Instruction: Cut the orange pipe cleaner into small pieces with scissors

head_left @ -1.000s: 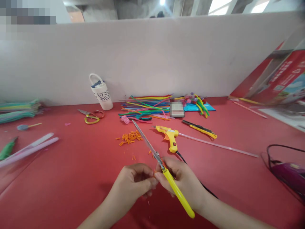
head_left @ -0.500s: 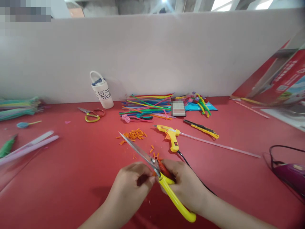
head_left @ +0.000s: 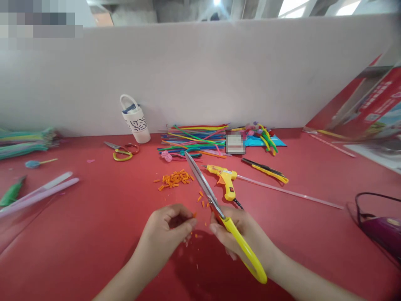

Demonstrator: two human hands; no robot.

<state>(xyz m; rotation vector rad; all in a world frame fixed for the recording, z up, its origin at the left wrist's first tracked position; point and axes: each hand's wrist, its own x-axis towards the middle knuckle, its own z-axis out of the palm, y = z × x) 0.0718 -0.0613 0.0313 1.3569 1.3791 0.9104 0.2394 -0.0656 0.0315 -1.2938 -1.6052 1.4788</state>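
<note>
My right hand (head_left: 242, 238) grips the yellow-handled scissors (head_left: 219, 209), blades closed and pointing up and away toward the back of the table. My left hand (head_left: 167, 232) is curled in a pinch just left of the blades, with a tiny orange piece (head_left: 194, 215) at the fingertips. Small orange cuttings (head_left: 175, 179) lie heaped on the red table (head_left: 94, 217) beyond my hands, and a few more (head_left: 202, 200) are scattered close to the blades.
A yellow glue gun (head_left: 226, 179) with a clear glue stick lies right of the blades. Behind are coloured pipe cleaners (head_left: 194, 140), a second pair of scissors (head_left: 120, 151), a yellow utility knife (head_left: 266, 169), a white cup holder (head_left: 136, 121) and a white partition. A purple tool (head_left: 380, 230) sits at right.
The scissor blades swung from pointing left back toward the upper middle and the hands drew slightly apart. More orange bits lie near the blades.
</note>
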